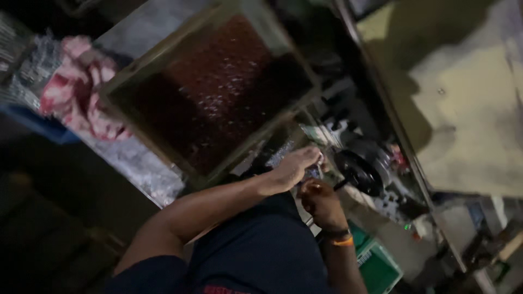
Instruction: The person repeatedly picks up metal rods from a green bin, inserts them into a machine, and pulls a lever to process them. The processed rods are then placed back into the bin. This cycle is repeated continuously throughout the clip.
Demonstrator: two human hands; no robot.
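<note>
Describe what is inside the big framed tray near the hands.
The framed tray holds a dark reddish mass speckled with pale flecks, spread across it. What the mass is and the tray's bottom beneath it cannot be made out in the dim light.

Hemmed in at a dim, cluttered bench: a large framed tray (pixel 210 92) of dark red granules blocks the space above the left hand (pixel 294 166), a black round machine part (pixel 358 173) crowds the right hand (pixel 321 202), and a pink-and-white cloth (pixel 81 87) fills the far corner. Open floor lies lower left.
</note>
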